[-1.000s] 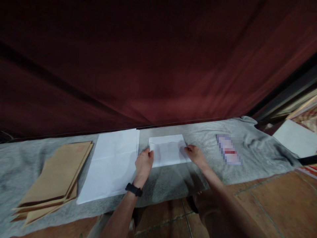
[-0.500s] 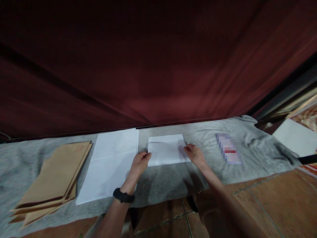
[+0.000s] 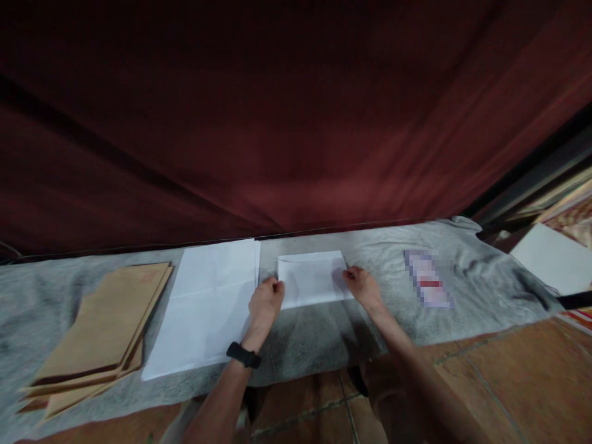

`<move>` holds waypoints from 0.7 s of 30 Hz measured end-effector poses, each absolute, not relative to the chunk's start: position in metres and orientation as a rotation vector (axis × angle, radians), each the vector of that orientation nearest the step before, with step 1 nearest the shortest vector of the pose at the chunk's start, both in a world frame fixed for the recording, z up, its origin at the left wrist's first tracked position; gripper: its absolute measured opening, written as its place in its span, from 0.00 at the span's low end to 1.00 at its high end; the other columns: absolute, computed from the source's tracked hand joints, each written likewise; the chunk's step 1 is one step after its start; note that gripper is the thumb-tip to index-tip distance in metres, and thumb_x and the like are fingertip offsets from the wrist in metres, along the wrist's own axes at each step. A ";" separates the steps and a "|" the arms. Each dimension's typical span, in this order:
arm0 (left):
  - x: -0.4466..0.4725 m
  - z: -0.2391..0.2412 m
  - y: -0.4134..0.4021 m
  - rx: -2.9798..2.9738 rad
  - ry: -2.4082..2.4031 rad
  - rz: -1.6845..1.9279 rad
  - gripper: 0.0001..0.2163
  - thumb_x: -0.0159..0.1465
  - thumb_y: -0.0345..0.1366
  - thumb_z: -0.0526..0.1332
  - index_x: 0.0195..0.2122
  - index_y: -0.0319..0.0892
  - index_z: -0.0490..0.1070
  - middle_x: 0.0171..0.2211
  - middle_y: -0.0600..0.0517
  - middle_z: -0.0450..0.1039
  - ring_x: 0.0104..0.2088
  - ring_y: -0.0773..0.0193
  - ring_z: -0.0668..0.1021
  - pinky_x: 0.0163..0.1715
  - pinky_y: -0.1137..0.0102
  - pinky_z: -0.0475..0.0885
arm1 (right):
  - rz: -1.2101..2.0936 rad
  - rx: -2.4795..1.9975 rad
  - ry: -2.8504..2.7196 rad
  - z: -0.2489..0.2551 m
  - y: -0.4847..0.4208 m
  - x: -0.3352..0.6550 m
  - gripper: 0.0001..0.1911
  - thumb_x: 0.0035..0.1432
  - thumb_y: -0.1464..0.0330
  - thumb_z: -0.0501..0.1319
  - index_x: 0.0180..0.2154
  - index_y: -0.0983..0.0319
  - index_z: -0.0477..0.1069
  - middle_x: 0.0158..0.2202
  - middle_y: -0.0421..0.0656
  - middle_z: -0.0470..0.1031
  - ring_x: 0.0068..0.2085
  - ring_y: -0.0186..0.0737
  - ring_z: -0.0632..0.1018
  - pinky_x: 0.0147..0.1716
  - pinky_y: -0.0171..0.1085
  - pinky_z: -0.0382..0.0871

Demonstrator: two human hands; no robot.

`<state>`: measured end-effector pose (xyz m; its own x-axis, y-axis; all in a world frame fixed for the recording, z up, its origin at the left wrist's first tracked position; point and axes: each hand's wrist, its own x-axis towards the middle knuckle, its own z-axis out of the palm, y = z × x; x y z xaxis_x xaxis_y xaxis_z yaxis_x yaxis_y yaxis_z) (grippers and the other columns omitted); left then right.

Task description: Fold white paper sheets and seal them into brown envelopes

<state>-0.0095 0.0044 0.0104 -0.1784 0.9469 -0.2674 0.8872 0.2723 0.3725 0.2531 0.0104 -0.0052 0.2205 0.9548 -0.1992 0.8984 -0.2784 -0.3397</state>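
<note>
A folded sheet of white paper (image 3: 317,280) lies on the grey cloth between my hands, its top layer ending a little below the far edge. My left hand (image 3: 267,302), with a dark band on the wrist, is closed at the sheet's left edge, thumb against curled fingers. At the right edge my right hand (image 3: 363,287) pinches the paper between thumb and fingers. Left of my left hand lie larger white sheets (image 3: 208,302) with a crease across them. Further left is a stack of brown envelopes (image 3: 106,327).
Grey cloth (image 3: 393,320) covers the long narrow surface. A blurred-out purple and pink slip (image 3: 429,280) lies to the right. Behind hangs a dark red curtain (image 3: 296,154). At far right is a white board (image 3: 552,259); tiled floor (image 3: 522,376) shows in front.
My left hand has turned and shifted slightly right along the folded paper's left edge. The top layer's edge now lies closer to the far edge. My right hand has barely moved.
</note>
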 end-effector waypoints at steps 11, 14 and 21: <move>-0.008 0.014 0.006 1.653 2.134 0.119 0.13 0.71 0.41 0.52 0.42 0.46 0.76 0.41 0.47 0.82 0.42 0.57 0.82 0.36 0.69 0.68 | 0.731 -2.086 -1.626 -0.012 0.010 0.262 0.16 0.65 0.63 0.55 0.35 0.63 0.79 0.33 0.46 0.81 0.34 0.39 0.79 0.30 0.32 0.63; -0.009 0.014 0.006 1.665 2.141 0.132 0.13 0.71 0.40 0.52 0.42 0.46 0.76 0.40 0.48 0.82 0.41 0.59 0.82 0.36 0.70 0.68 | 0.906 -1.984 -1.579 -0.014 0.011 0.269 0.16 0.63 0.63 0.55 0.32 0.64 0.78 0.28 0.43 0.78 0.30 0.38 0.76 0.27 0.32 0.61; -0.008 0.012 0.005 1.688 2.147 0.137 0.13 0.71 0.40 0.52 0.43 0.45 0.76 0.42 0.46 0.82 0.43 0.56 0.82 0.37 0.68 0.69 | 0.911 -2.076 -1.656 -0.009 0.011 0.269 0.13 0.61 0.68 0.57 0.28 0.63 0.77 0.24 0.40 0.75 0.28 0.35 0.74 0.26 0.31 0.58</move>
